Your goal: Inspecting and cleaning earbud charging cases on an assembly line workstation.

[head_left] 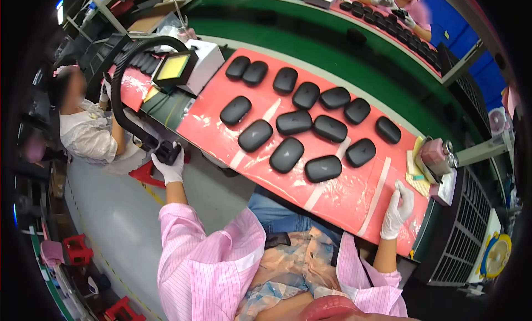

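Note:
A white glove covers my left hand point(169, 167), out past the table's left edge. Its fingers close round a small black case point(165, 151) with an uneven, dark upper side, right at the end of a black flexible hose point(119, 88). My right hand point(398, 211), also gloved, is over the right end of the pink mat point(370, 180). Its fingers are curled together, and I cannot make out anything between them. Several rounded black cases point(287, 155) lie spread over the mat, the nearest to my right hand being one case point(361, 152) to its upper left.
A white box-shaped machine point(206, 63) stands beyond the mat's left end. At the right end are a metal-topped jar point(435, 156) and yellow pads point(417, 180). One co-worker point(91, 127) sits at left; another point(407, 11) works across the green surface point(310, 41). A red stool point(148, 174) stands below.

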`<action>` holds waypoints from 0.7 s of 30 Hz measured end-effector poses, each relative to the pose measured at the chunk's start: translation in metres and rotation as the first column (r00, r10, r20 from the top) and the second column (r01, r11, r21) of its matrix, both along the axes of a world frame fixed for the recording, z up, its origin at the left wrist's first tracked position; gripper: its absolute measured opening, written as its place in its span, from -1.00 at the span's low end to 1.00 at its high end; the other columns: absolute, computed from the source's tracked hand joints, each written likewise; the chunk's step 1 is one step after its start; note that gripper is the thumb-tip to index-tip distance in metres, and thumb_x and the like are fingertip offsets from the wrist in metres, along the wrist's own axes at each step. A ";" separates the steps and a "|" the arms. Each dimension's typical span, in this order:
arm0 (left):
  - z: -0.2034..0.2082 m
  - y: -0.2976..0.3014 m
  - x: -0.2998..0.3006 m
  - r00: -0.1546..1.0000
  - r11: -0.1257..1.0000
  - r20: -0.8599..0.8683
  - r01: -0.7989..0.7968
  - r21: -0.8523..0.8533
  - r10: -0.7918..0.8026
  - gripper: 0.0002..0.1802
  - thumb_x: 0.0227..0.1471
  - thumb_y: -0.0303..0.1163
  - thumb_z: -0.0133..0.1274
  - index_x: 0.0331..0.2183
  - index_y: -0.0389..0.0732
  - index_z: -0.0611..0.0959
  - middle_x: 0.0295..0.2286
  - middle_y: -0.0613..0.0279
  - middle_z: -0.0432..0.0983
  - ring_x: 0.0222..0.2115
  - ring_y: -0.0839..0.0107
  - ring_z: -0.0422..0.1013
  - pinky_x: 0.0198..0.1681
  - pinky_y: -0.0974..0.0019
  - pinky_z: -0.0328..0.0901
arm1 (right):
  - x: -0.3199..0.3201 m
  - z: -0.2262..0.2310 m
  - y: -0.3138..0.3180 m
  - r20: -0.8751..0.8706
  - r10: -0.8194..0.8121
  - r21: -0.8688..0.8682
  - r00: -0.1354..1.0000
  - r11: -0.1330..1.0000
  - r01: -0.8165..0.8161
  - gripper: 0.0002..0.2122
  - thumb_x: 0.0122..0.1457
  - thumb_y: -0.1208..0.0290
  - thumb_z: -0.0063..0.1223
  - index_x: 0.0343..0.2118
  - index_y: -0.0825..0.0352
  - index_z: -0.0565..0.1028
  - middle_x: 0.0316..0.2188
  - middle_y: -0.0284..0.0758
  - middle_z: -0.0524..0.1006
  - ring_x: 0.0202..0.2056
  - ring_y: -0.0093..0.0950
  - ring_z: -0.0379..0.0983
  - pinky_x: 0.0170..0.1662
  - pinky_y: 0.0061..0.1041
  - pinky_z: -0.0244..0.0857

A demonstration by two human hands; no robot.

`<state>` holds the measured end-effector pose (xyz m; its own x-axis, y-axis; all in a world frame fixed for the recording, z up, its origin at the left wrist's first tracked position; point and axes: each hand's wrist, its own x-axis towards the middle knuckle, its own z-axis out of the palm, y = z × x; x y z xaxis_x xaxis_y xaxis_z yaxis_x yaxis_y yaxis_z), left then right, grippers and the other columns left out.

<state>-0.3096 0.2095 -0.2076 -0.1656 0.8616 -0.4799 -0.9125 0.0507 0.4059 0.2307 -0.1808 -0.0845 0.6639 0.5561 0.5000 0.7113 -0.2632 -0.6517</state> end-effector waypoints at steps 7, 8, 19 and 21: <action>0.024 -0.048 0.026 0.979 0.990 -0.150 -0.141 -0.033 0.134 -0.44 -0.04 0.16 0.08 -0.16 -0.08 0.55 -0.30 0.13 0.51 -0.20 0.09 0.40 0.06 -0.09 0.26 | -0.006 -0.002 -0.001 -0.046 0.067 0.093 0.997 0.994 -0.062 -0.79 0.09 0.74 -0.05 -0.25 0.43 0.55 -0.32 -0.22 0.53 -0.26 -0.36 0.46 -0.13 -0.45 0.34; 0.028 -0.079 0.036 0.985 0.990 -0.117 -0.132 -0.052 0.126 -0.42 -0.04 0.14 0.09 -0.12 -0.08 0.54 -0.27 0.08 0.51 -0.14 0.06 0.38 0.06 -0.10 0.27 | -0.007 -0.004 -0.003 -0.077 0.065 0.120 0.995 0.991 -0.056 -0.79 0.08 0.74 -0.05 -0.25 0.43 0.55 -0.32 -0.22 0.53 -0.26 -0.37 0.46 -0.13 -0.45 0.34; 0.186 -0.202 0.281 0.597 0.326 -0.457 0.775 0.542 -0.659 0.20 -0.08 0.48 -0.11 0.17 -0.48 0.23 -0.02 -0.23 0.42 0.05 -0.15 0.33 0.14 -0.07 0.24 | -0.011 0.029 0.000 -0.152 0.285 0.094 0.946 0.957 -0.273 -0.83 0.17 0.68 0.00 -0.19 0.43 0.55 -0.22 -0.27 0.55 -0.18 -0.48 0.45 -0.08 -0.52 0.30; 0.205 -0.210 0.320 0.444 0.191 -0.605 0.879 0.436 -0.661 0.25 -0.14 0.55 -0.13 0.13 -0.51 0.29 -0.06 -0.23 0.45 -0.01 -0.08 0.40 0.13 -0.02 0.26 | -0.007 0.055 0.005 -0.065 0.383 0.065 0.921 0.923 -0.379 -0.81 0.13 0.70 0.02 -0.21 0.42 0.56 -0.25 -0.26 0.57 -0.21 -0.47 0.46 -0.10 -0.52 0.31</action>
